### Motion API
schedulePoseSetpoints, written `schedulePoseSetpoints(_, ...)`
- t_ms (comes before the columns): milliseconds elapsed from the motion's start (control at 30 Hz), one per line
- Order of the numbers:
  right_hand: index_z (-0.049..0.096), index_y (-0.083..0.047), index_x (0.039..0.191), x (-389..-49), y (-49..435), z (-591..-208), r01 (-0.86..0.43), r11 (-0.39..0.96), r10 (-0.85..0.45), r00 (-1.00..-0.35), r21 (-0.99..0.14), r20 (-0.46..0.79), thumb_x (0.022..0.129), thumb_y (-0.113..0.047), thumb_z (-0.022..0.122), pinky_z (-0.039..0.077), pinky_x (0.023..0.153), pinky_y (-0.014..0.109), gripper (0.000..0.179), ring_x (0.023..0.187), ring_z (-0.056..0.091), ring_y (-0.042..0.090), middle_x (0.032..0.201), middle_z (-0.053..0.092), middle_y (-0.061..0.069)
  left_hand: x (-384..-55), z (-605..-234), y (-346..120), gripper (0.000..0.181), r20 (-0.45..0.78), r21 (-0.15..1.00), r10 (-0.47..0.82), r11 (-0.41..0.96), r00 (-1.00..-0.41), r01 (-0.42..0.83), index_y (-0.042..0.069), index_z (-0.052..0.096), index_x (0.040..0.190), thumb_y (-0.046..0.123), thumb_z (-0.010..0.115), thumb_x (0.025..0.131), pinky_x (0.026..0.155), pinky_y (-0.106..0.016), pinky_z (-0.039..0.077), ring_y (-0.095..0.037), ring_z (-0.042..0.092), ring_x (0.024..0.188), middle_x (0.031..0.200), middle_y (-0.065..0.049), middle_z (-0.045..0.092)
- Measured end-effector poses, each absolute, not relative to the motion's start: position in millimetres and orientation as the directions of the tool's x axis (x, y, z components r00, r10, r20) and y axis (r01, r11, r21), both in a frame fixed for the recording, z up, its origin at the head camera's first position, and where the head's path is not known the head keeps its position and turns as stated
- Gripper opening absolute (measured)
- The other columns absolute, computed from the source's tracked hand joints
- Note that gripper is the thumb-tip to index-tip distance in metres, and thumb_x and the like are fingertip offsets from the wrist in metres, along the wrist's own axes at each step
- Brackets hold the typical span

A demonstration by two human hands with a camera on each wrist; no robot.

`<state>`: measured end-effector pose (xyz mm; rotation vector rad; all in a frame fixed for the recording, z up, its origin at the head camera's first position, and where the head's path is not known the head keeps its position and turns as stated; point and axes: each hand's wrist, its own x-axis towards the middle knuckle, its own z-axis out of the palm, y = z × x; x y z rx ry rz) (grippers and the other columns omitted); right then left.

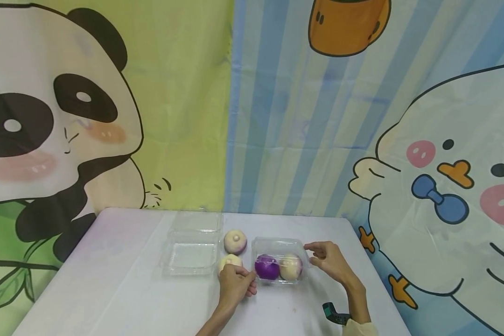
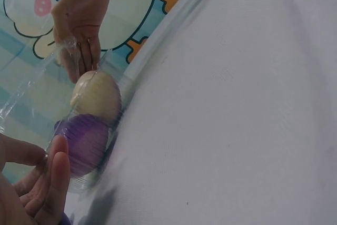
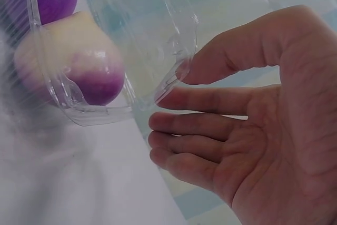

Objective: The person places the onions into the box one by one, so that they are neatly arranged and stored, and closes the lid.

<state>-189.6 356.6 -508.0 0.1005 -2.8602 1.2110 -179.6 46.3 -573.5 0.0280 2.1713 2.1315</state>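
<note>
A clear plastic clamshell box (image 1: pixel 279 243) stands on the white table, a purple onion (image 1: pixel 267 267) in its left half and a white-and-purple turnip (image 1: pixel 291 268) in its right half. My left hand (image 1: pixel 236 285) is at the box's left front corner, thumb and fingertips pinching its edge. At the opposite end, my right hand (image 3: pixel 247 125) pinches the clear rim between thumb and forefinger, the other fingers extended. Just left of the box sit two pale turnips, the rear turnip (image 1: pixel 235 241) in full sight and the front turnip (image 1: pixel 228 261) partly hidden behind my left hand.
A second clear clamshell box (image 1: pixel 193 259) lies unfolded on the left of the table (image 1: pixel 122 280). Cartoon-printed cloth (image 1: pixel 273 116) hangs behind the table and on its right. A dark strapped device (image 1: pixel 335 313) is at my right wrist.
</note>
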Motion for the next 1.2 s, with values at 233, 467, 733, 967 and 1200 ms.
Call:
schedulePoseSetpoints(233, 0.077, -0.005, 0.129, -185.3, 353.7, -512.8, -0.084, 0.722, -0.043, -0.996, -0.687, 0.077, 0.09, -0.006, 0.072, 0.06, 0.11, 0.067, 0.039, 0.127, 0.072, 0.05, 0.137, 0.076, 0.019, -177.8, -575.1, 46.3, 0.017, -0.052, 0.999, 0.069, 0.012, -0.996, -0.052, -0.006, 0.074, 0.081, 0.003, 0.078, 0.094, 0.046, -0.031, 0.065, -0.014, 0.072, 0.047, 0.062, -0.011, 0.076)
schedulePoseSetpoints(467, 0.077, -0.006, 0.129, -183.0, 351.7, -517.5, -0.1, 0.737, -0.051, -0.994, -0.668, 0.092, 0.089, -0.004, 0.074, 0.058, 0.112, 0.067, 0.04, 0.129, 0.07, 0.052, 0.139, 0.075, 0.019, -177.3, -573.7, 46.6, 0.023, -0.074, 0.997, 0.064, 0.021, -0.995, -0.073, -0.009, 0.076, 0.083, 0.007, 0.074, 0.099, 0.048, -0.03, 0.065, -0.016, 0.074, 0.049, 0.065, -0.013, 0.077)
schedulePoseSetpoints(733, 0.076, -0.007, 0.131, -182.1, 352.2, -520.6, -0.094, 0.753, -0.052, -0.995, -0.652, 0.084, 0.09, -0.005, 0.074, 0.058, 0.113, 0.066, 0.042, 0.13, 0.069, 0.052, 0.141, 0.074, 0.02, -177.4, -571.9, 48.9, 0.053, -0.093, 0.995, 0.022, 0.029, -0.995, -0.092, -0.006, 0.078, 0.08, 0.033, 0.063, 0.111, 0.046, -0.03, 0.064, -0.017, 0.073, 0.048, 0.064, -0.013, 0.076)
schedulePoseSetpoints(967, 0.076, -0.006, 0.132, -181.0, 351.2, -520.7, -0.112, 0.757, -0.072, -0.993, -0.643, 0.089, 0.09, -0.005, 0.074, 0.058, 0.113, 0.066, 0.043, 0.131, 0.069, 0.051, 0.141, 0.074, 0.019, -175.8, -570.9, 49.2, 0.066, -0.096, 0.995, -0.002, 0.024, -0.995, -0.096, -0.006, 0.077, 0.078, 0.051, 0.065, 0.108, 0.044, -0.029, 0.063, -0.016, 0.072, 0.046, 0.062, -0.013, 0.076)
schedulePoseSetpoints(1200, 0.075, -0.005, 0.133, -180.2, 353.5, -519.4, -0.139, 0.766, -0.097, -0.99, -0.628, 0.101, 0.091, -0.005, 0.076, 0.059, 0.112, 0.064, 0.042, 0.132, 0.069, 0.048, 0.14, 0.075, 0.018, -174.8, -570.7, 49.1, 0.051, -0.099, 0.995, 0.014, 0.017, -0.995, -0.099, -0.008, 0.078, 0.078, 0.038, 0.076, 0.102, 0.046, -0.028, 0.063, -0.015, 0.072, 0.047, 0.064, -0.014, 0.076)
